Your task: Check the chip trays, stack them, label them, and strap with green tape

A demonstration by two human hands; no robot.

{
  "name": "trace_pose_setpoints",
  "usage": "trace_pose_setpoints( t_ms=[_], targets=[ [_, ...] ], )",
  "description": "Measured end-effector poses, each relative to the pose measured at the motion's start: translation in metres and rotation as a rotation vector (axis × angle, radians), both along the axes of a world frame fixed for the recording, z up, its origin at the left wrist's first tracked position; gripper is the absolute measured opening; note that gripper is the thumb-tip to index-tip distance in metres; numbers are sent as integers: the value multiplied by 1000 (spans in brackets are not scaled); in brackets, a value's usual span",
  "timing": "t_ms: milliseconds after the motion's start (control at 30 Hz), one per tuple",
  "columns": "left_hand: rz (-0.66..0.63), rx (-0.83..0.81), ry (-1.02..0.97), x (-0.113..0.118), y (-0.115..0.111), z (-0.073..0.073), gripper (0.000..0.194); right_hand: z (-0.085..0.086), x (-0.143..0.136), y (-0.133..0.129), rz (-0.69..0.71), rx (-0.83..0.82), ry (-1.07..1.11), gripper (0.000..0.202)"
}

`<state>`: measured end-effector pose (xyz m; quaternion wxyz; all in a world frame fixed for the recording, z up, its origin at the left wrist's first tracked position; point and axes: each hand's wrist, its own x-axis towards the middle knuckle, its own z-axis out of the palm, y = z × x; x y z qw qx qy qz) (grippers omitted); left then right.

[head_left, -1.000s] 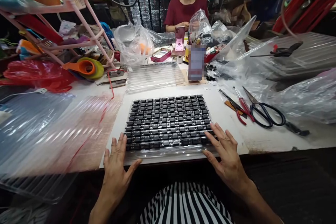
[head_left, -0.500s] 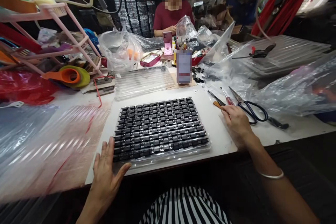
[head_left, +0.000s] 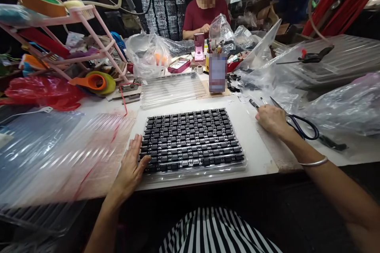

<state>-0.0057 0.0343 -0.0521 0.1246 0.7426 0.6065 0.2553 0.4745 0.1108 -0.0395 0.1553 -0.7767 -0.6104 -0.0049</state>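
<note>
A clear plastic tray (head_left: 221, 170) holds several rows of small black electronic parts (head_left: 190, 138) with pins. My left hand (head_left: 130, 162) lies open against the tray's left edge, fingers stretched forward and thumb over the near left corner. Off to the right, my right hand (head_left: 271, 118) rests on the table with its fingers curled down among the tools. Whatever those fingers hold is hidden beneath them. From under the hand a dark slim tool (head_left: 253, 104) and a metal shaft (head_left: 263, 100) stick out. Scissors with dark blue handles (head_left: 307, 127) lie just to its right.
Behind the tray are an upright phone (head_left: 217, 73), a stacked clear tray (head_left: 172, 90) and plastic bags (head_left: 148, 55). A pink rack (head_left: 102, 52) stands left, near clear sheets (head_left: 59, 146). Across the table sits a person in a maroon shirt (head_left: 192, 19).
The view has shifted, so the table appears further right. My right hand now covers the brown piece and red screwdriver handle seen before. My left hand stays at the tray's edge.
</note>
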Motion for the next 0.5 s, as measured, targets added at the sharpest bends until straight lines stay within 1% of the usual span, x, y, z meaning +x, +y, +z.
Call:
trace_pose_setpoints(
  t_ms=[67, 133, 167, 200, 233, 267, 300, 333, 367, 400, 433, 500],
  targets=[
    [52, 114, -5, 9, -11, 10, 60, 7, 5, -6, -55, 127, 112, 13],
    [60, 247, -26, 27, -27, 21, 47, 15, 5, -18, -91, 283, 244, 13],
    [27, 302, -45, 39, -35, 26, 40, 19, 3, -26, -95, 347, 300, 15],
    [-42, 348, -63, 54, -42, 29, 35, 24, -1, -34, -76, 398, 388, 17],
    [-130, 382, -78, 69, -49, 31, 33, 28, -8, -43, -38, 440, 523, 17],
    [-220, 403, -79, 84, -54, 32, 32, 31, -17, -52, 14, 462, 691, 16],
    [-293, 425, -85, 98, -58, 32, 33, 35, -28, -60, 84, 475, 939, 13],
    [-348, 439, -86, 111, -60, 31, 33, 37, -41, -67, 140, 472, 1184, 13],
    [-380, 447, -81, 123, -61, 30, 32, 40, -54, -73, 180, 424, 1359, 16],
    [-392, 454, -75, 132, -60, 28, 31, 41, -67, -78, 222, 363, 1473, 19],
    [-391, 458, -64, 139, -58, 27, 29, 42, -80, -82, 264, 297, 1523, 22],
    [-370, 454, -37, 147, -53, 24, 26, 41, -101, -85, 356, 175, 1530, 28]
  ],
)
